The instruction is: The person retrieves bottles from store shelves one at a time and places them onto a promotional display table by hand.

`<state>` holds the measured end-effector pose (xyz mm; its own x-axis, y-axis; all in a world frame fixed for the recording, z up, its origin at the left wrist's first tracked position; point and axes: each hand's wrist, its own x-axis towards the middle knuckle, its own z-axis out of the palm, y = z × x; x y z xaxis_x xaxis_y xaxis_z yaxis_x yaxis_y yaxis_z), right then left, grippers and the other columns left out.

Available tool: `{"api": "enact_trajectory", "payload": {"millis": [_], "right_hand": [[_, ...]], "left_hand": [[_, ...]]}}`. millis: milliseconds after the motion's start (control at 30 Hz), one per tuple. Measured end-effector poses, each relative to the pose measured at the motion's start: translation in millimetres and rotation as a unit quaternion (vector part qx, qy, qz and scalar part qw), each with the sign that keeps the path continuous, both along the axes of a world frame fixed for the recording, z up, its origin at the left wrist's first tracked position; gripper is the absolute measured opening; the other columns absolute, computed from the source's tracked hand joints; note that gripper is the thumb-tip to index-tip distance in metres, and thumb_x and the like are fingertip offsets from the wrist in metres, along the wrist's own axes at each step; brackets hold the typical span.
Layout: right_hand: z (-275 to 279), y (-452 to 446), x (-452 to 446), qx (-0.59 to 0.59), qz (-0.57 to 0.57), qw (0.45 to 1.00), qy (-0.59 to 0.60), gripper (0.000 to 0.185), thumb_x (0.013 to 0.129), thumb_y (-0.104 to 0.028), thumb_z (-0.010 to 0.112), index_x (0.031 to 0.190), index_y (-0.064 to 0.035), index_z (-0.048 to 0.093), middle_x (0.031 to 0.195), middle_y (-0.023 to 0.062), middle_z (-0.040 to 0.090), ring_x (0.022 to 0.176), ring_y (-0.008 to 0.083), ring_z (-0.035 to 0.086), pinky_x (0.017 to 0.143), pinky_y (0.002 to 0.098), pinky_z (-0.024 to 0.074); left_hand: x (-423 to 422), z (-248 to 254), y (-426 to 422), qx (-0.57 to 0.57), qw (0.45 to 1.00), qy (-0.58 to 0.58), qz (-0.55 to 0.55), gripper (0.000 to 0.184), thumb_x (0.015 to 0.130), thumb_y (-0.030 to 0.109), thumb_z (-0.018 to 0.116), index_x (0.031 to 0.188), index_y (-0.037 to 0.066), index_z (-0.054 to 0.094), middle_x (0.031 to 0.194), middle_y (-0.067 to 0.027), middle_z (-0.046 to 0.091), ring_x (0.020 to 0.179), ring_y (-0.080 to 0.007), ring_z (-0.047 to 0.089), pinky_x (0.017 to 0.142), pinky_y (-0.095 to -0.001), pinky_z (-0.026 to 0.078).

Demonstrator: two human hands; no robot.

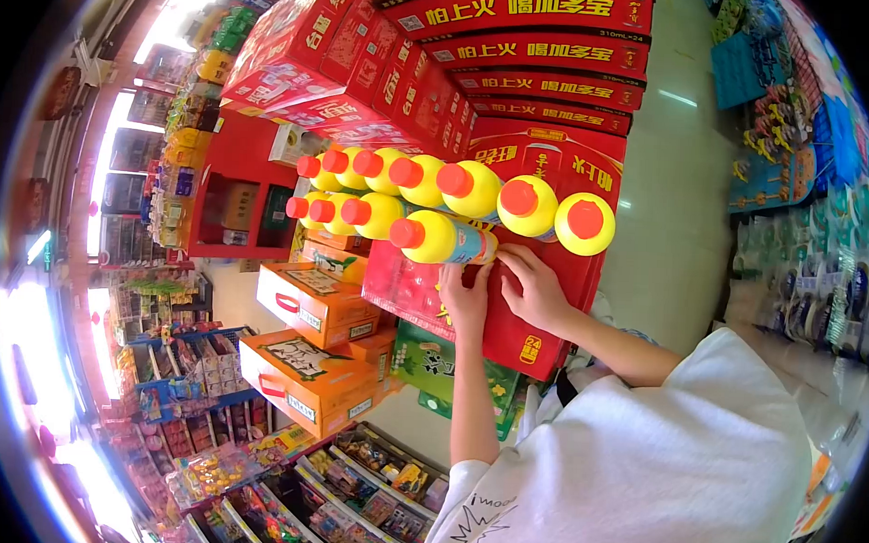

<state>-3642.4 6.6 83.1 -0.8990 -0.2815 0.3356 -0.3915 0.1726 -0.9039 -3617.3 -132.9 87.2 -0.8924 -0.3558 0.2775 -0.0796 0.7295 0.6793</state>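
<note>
L hand & R hand are close together at the lower end of a yellow btl, fingers narrow; can't tell if either grips. Btl's on a red box, R end of near row. Orange boxes lower, to the L. Behind btl: 2nd row, yellow w/ red caps. Farther: stacked red cartons.

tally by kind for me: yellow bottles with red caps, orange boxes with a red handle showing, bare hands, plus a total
Yellow bottles with red caps: 11
Orange boxes with a red handle showing: 2
Bare hands: 2
Total: 15
</note>
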Motion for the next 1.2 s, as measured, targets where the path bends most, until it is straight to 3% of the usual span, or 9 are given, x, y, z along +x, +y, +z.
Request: {"api": "enact_trajectory", "payload": {"millis": [267, 567, 667, 800, 833, 900, 967, 1100, 1200], "right_hand": [[-4.5, -1.6, 1.6, 0.069, 0.021, 0.995, 0.062, 0.041, 0.078, -0.007, 0.061, 0.118, 0.0038, 0.054, 0.131, 0.0222, 0.049, 0.115, 0.0367, 0.052, 0.098, 0.0427, 0.0439], [8.1, -1.5, -2.4, 0.115, 0.051, 0.99, 0.066, 0.049, 0.072, -0.008, 0.063, 0.118, 0.0064, 0.052, 0.124, 0.0227, 0.049, 0.11, 0.0375, 0.052, 0.095, 0.0449, 0.0438], [5.7, -1.2, 0.5, 0.083, 0.078, 0.993, 0.017, 0.052, 0.074, -0.008, 0.064, 0.123, 0.0016, 0.048, 0.124, 0.0235, 0.049, 0.112, 0.0396, 0.051, 0.094, 0.046, 0.0437], [-4.1, -1.7, 1.2, 0.05, 0.084, 0.995, 0.001, 0.047, 0.075, -0.01, 0.066, 0.119, -0.0038, 0.05, 0.119, 0.0204, 0.054, 0.11, 0.0388, 0.053, 0.09, 0.0469, 0.0453], [-3.8, 0.0, 2.1, 0.053, 0.106, 0.993, -0.02, 0.045, 0.075, -0.01, 0.065, 0.117, -0.0043, 0.05, 0.12, 0.0196, 0.053, 0.11, 0.0385, 0.053, 0.09, 0.0468, 0.0454], [-5.2, -1.4, 3.7, 0.055, 0.114, 0.991, -0.031, 0.041, 0.075, -0.009, 0.065, 0.114, -0.0047, 0.051, 0.122, 0.0177, 0.053, 0.109, 0.0372, 0.054, 0.09, 0.0463, 0.0455], [-3.1, -1.1, 0.0, 0.026, 0.11, 0.994, -0.007, 0.038, 0.074, -0.007, 0.065, 0.109, -0.0043, 0.051, 0.122, 0.0177, 0.052, 0.106, 0.0369, 0.054, 0.09, 0.0457, 0.0457], [4.4, 1.7, -4.7, 0.025, 0.088, 0.995, 0.035, 0.029, 0.071, -0.002, 0.065, 0.098, -0.0035, 0.055, 0.112, 0.019, 0.052, 0.102, 0.037, 0.055, 0.086, 0.0422, 0.0483], [-5.3, -1.5, -1.4, 0.028, 0.087, 0.993, 0.073, 0.021, 0.072, -0.004, 0.065, 0.091, -0.0042, 0.058, 0.104, 0.0139, 0.056, 0.094, 0.0331, 0.058, 0.079, 0.0418, 0.0486]], "left_hand": [[-7.4, -1.9, 1.8, -0.018, 0.999, 0.021, 0.023, 0.03, 0.079, 0.011, 0.072, 0.106, 0.003, 0.061, 0.099, -0.017, 0.064, 0.093, -0.0368, 0.059, 0.08, -0.043, 0.047], [-7.4, -11.3, 0.9, 0.038, 0.996, 0.02, 0.08, 0.031, 0.076, 0.007, 0.074, 0.103, 0.0, 0.059, 0.095, -0.0168, 0.065, 0.087, -0.0324, 0.064, 0.076, -0.0383, 0.049], [-6.0, -12.0, 1.9, 0.017, 0.994, 0.015, 0.103, 0.03, 0.076, 0.007, 0.075, 0.101, 0.0, 0.06, 0.094, -0.0164, 0.065, 0.086, -0.0304, 0.064, 0.077, -0.0368, 0.049], [-0.2, -34.4, -6.2, 0.025, 0.989, 0.016, 0.142, 0.028, 0.07, 0.008, 0.078, 0.092, 0.001, 0.062, 0.074, -0.0073, 0.066, 0.067, -0.0134, 0.061, 0.061, -0.0299, 0.049], [-1.2, -26.2, -3.8, 0.024, 0.989, 0.004, 0.149, 0.028, 0.07, 0.008, 0.078, 0.092, 0.001, 0.062, 0.074, -0.0073, 0.066, 0.067, -0.0134, 0.061, 0.061, -0.0299, 0.049], [1.0, -11.9, 0.3, 0.079, 0.982, -0.07, 0.157, 0.041, 0.073, 0.011, 0.079, 0.108, 0.002, 0.061, 0.098, -0.0162, 0.065, 0.089, -0.0309, 0.063, 0.079, -0.0376, 0.049], [1.2, -17.1, 2.0, 0.109, 0.981, -0.045, 0.155, 0.041, 0.072, 0.011, 0.079, 0.107, 0.002, 0.06, 0.096, -0.0148, 0.064, 0.088, -0.0304, 0.061, 0.078, -0.0372, 0.048], [5.9, -2.8, 14.8, 0.027, 0.988, 0.051, 0.146, 0.046, 0.073, 0.01, 0.078, 0.112, 0.0, 0.056, 0.103, -0.0156, 0.057, 0.094, -0.0325, 0.055, 0.08, -0.0392, 0.046], [49.0, 0.4, 28.9, -0.034, 0.978, 0.129, 0.16, 0.03, 0.078, 0.005, 0.072, 0.104, 0.0, 0.06, 0.106, -0.0157, 0.06, 0.099, -0.0316, 0.056, 0.086, -0.0405, 0.046]]}}
